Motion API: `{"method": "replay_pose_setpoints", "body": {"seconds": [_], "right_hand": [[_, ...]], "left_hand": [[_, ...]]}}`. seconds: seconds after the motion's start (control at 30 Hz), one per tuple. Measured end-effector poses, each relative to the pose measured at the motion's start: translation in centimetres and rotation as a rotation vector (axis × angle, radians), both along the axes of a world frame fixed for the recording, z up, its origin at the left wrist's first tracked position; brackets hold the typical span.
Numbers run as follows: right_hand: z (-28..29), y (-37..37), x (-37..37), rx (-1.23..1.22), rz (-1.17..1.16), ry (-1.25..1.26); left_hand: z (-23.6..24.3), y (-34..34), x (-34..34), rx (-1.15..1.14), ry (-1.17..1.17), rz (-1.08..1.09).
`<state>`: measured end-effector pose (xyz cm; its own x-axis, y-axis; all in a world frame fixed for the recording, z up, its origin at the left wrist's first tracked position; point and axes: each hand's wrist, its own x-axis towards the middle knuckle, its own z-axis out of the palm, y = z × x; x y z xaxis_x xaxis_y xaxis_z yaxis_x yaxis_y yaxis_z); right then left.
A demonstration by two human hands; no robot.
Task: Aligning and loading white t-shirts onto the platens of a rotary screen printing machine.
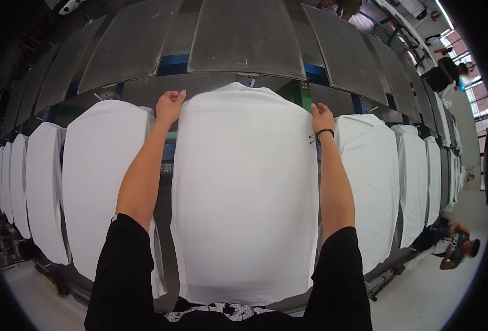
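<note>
A white T-shirt (247, 187) lies stretched over a long flat board in front of me, its far end slightly bunched. At its far left corner my left hand (170, 107) is closed, fingers curled against the cloth's edge. My right hand (322, 117), with a dark bracelet (325, 132) at the wrist, is closed in the same way at the far right corner. Both hands appear to pinch the shirt's sides; the fingertips are partly hidden. Both arms reach along the two sides of the shirt.
More white shirts on boards stand in a row at left (103, 182) and right (366, 187). Across from me are bare dark grey boards (247, 38) on blue and green supports. People work at the far right (445, 74) and lower right (460, 245).
</note>
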<state>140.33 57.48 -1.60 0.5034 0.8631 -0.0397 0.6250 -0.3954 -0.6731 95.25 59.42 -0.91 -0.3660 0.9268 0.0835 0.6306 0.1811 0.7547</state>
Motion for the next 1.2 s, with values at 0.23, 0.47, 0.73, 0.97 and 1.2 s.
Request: {"method": "replay_pose_setpoints", "body": {"seconds": [0.23, 0.47, 0.73, 0.97, 1.2], "right_hand": [[1.6, -16.1, 0.6, 0.201, 0.226, 0.063], [1.0, -46.0, 0.3, 0.032, 0.103, 0.383], [3.4, -55.2, -0.1, 0.026, 0.120, 0.214], [5.8, -54.4, 3.1, -0.270, 0.395, 0.328], [2.7, -55.7, 4.7, -0.297, 0.524, 0.591]], "left_hand": [[3.2, -17.2, -1.5, 0.135, -0.149, -0.086], [4.4, -49.3, 0.4, -0.322, -0.379, -0.045], [4.4, -55.4, 1.4, -0.225, -0.096, 0.101], [3.4, -57.5, -0.9, -0.175, -0.275, 0.033], [2.7, -58.4, -1.6, -0.316, -0.450, -0.038]]}}
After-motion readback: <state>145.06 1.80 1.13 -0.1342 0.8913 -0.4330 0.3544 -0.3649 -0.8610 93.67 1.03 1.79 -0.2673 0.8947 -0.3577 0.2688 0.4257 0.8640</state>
